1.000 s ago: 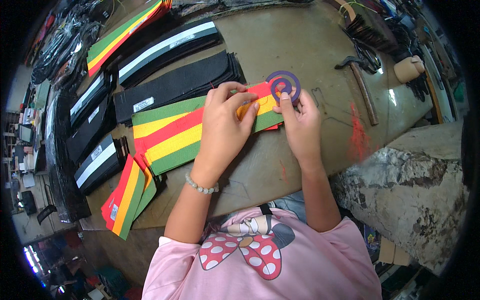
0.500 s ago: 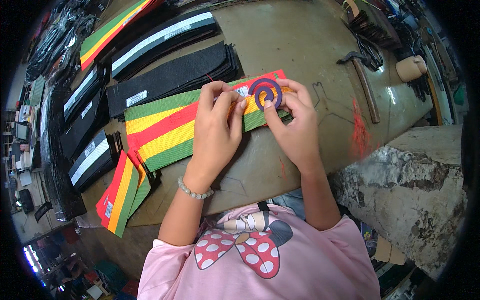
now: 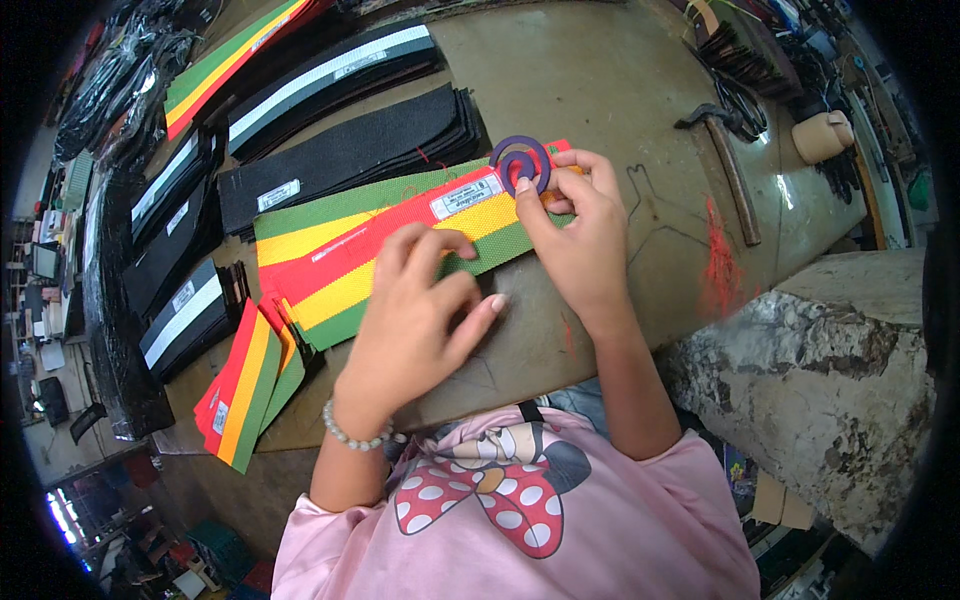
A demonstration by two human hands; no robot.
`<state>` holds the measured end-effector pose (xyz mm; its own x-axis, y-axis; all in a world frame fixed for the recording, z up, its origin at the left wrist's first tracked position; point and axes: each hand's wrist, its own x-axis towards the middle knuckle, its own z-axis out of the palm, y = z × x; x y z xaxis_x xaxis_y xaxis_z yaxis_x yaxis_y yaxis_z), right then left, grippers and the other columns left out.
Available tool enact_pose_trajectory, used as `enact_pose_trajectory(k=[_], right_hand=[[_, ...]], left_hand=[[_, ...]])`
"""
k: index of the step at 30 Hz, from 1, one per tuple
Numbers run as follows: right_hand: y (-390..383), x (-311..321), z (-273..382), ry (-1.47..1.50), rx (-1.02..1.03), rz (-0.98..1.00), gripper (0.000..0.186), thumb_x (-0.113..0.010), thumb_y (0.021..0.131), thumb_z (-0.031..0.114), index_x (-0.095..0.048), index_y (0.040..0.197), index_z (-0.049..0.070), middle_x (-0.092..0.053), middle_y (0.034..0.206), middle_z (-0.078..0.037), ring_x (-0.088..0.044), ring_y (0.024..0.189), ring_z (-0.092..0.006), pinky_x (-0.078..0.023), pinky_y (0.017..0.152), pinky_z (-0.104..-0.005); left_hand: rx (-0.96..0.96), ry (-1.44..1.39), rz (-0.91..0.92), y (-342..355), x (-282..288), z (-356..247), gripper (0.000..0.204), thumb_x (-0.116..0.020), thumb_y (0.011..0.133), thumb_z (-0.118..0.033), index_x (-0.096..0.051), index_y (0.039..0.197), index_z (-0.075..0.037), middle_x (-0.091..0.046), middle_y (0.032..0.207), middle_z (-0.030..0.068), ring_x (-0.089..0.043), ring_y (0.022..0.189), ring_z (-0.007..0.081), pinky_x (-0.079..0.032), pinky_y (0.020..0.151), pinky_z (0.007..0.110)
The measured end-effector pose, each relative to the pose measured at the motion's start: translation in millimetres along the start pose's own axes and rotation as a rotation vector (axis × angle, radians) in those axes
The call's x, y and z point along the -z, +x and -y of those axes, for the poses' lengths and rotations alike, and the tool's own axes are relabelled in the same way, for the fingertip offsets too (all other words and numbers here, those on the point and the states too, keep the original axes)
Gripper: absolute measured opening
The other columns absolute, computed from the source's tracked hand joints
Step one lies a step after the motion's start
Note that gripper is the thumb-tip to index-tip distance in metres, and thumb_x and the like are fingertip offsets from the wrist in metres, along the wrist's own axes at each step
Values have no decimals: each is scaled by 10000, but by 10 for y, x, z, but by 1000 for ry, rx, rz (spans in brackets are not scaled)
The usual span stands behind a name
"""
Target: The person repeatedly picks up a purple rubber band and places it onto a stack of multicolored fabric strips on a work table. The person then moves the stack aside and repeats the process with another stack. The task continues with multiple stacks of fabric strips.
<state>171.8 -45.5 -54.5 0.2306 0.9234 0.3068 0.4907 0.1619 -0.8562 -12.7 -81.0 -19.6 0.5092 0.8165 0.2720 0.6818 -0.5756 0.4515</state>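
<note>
A woven strip [image 3: 330, 285] with green, yellow and red stripes lies slanted across the table in front of me, with a white label [image 3: 466, 197] on its red stripe. My right hand [image 3: 578, 215] pinches a purple looped piece [image 3: 519, 147], a ring with a smaller loop inside, at the strip's right end. Whether it has blades is hidden by the fingers. Over the near edge of the strip, my left hand [image 3: 425, 300] has its fingers apart and holds nothing. Loose red threads lie near the strip's far edge.
Stacks of black strips [image 3: 350, 155] lie beyond and left of the striped one. Smaller striped pieces [image 3: 240, 390] sit at the table's left edge. A hammer [image 3: 733, 175] rests at the right, near a tan roll [image 3: 822, 137] and red thread scraps [image 3: 718, 265].
My left hand has left the strip's right part and drawn back toward me, fingers spreading. The label is now uncovered. The purple looped piece has shifted slightly left and away in my right hand.
</note>
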Motion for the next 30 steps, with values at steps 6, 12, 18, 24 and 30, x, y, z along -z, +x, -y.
enact_pose_trajectory(k=[6, 12, 18, 24, 30], right_hand=[[-17, -32, 26, -39, 8, -31, 192, -724, 862, 164, -698, 893, -24, -581, 1133, -167, -657, 890, -258, -568, 736, -333], [-2, -48, -86, 340, -105, -80, 176, -677, 937, 133, -676, 960, -42, -605, 1078, -146, -654, 810, -167, -555, 726, -294], [2, -57, -157, 348, -139, -94, 201, -647, 969, 155, -636, 948, -44, -605, 960, -114, -636, 770, -147, -532, 690, -294], [-16, -61, -149, 411, -176, -78, 216, -629, 985, 170, -613, 955, -43, -600, 917, -104, -634, 769, -146, -523, 675, -294], [101, 377, -274, 541, -224, 23, 250, -645, 998, 262, -643, 992, 12, -666, 852, -48, -642, 733, -114, -525, 673, -259]], left_hand=[[195, -171, -294, 234, -74, 243, 222, -691, 893, -131, -661, 1065, 7, -605, 1053, 164, -576, 1000, 332, -470, 890, 407], [125, -125, -152, 681, -276, 356, 196, -682, 887, -119, -722, 1038, -1, -639, 958, 157, -601, 943, 332, -490, 854, 418], [66, -143, -321, 797, -279, 380, 138, -689, 860, -73, -628, 779, 21, -598, 837, 176, -597, 820, 369, -496, 761, 446], [92, -50, -100, 266, 43, 118, 379, -806, 796, -261, -637, 1010, 2, -597, 955, 161, -579, 874, 327, -486, 796, 415], [290, 159, -182, -62, -44, 241, 719, -886, 675, -338, -587, 1264, -52, -541, 1231, 134, -486, 1173, 341, -382, 1018, 463]])
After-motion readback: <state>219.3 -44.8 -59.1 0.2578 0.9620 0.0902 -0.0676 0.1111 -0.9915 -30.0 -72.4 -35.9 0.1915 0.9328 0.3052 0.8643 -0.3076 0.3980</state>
